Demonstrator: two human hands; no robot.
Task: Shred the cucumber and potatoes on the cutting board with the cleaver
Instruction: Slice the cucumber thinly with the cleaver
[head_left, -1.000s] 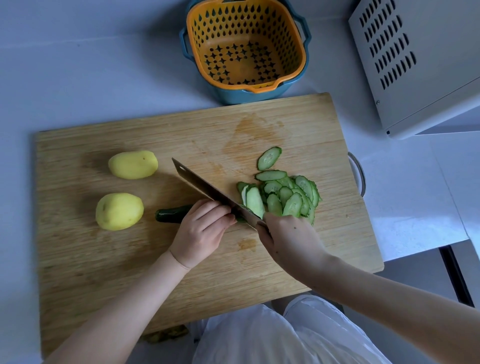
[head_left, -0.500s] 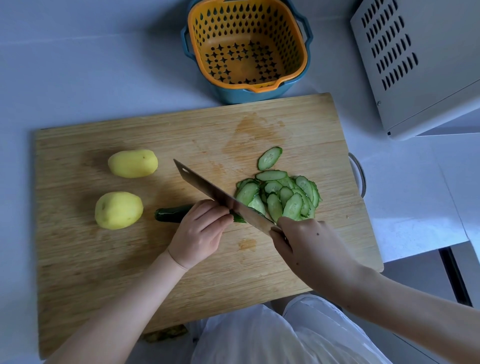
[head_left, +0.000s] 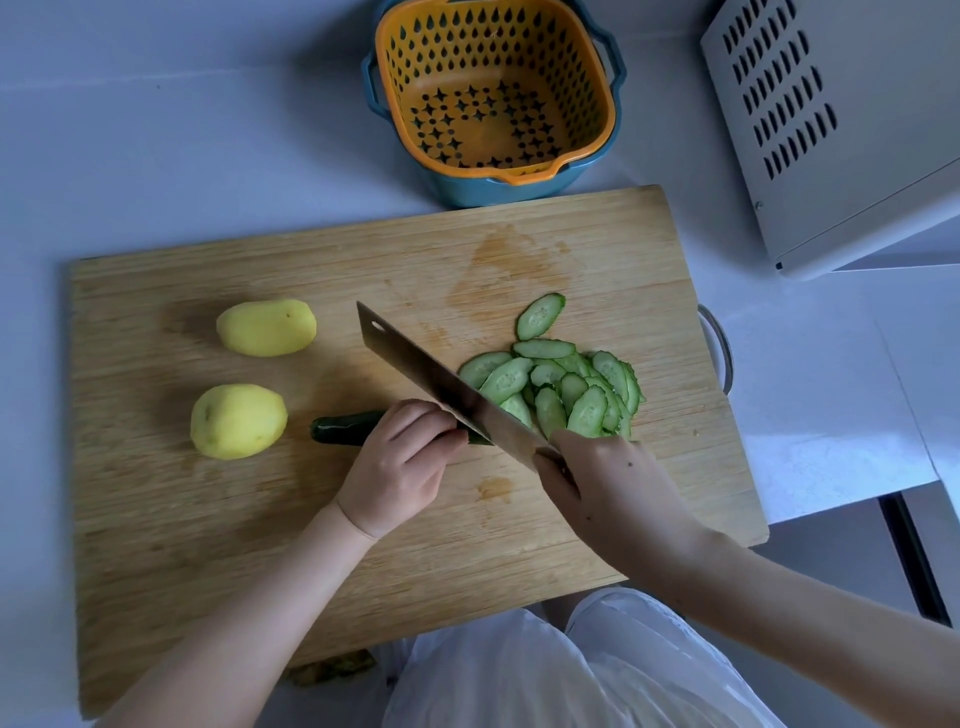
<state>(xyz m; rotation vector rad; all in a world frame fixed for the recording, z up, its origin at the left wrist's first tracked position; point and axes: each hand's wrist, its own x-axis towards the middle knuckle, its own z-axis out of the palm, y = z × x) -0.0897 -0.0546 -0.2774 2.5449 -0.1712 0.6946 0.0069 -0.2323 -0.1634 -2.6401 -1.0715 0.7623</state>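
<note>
Steel cleaver (head_left: 431, 374) across cucumber stub (head_left: 343, 428), slices (head_left: 561, 384) right, peeled potatoes (head_left: 266, 327) (head_left: 238, 421) left

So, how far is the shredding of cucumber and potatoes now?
Done: a pile of cucumber slices beside the cleaver. In hand: the left hand holds the cucumber stub, the right hand grips the cleaver. Left: shredding the slices; both potatoes lie whole.

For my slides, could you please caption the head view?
Right hand slices cucumber with cleaver; left hand steadies it.

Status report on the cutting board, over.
Left hand holds cucumber stub; right hand grips cleaver. Slices piled right of blade. Far potato, near potato whole, left.
</note>
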